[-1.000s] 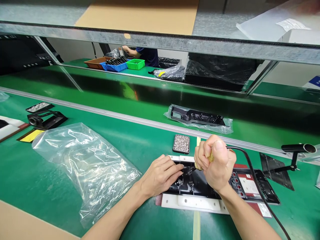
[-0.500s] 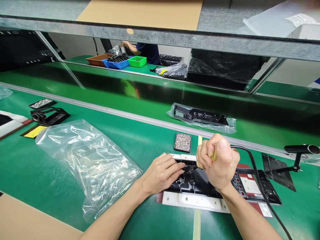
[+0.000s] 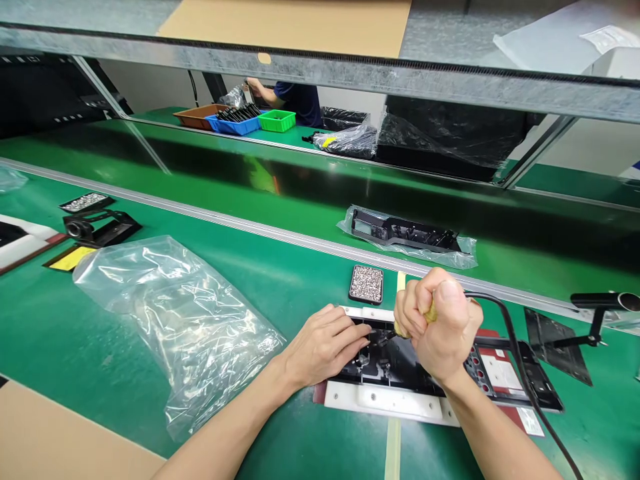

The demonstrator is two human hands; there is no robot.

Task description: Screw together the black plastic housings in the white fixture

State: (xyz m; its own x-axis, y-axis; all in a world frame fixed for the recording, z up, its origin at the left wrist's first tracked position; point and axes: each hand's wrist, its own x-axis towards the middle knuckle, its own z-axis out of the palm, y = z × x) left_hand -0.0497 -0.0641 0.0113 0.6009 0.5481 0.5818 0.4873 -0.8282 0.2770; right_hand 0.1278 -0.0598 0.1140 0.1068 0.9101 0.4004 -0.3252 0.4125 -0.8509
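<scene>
My right hand is wrapped around the yellow grip of a corded tool that looks like a soldering iron. Its thin dark end slants down-left onto a long black plastic housing. My left hand rests on the housing's left end, fingers stretched forward, fingertips close to the tool's end; the thumb is hidden. Under the housing lies a white block fixture on a dark red base. A small tray of tiny metal pieces sits just behind.
Left of my hands lies a clear plastic bag. A tubular black holder stands at right. Another black housing rests on plastic film behind the metal strip. A grey shelf edge spans overhead. Across the bench, a person works beside coloured bins.
The view has shifted very slightly. Both hands keep their places on the housing, and the tool stays at nearly the same spot and angle.
</scene>
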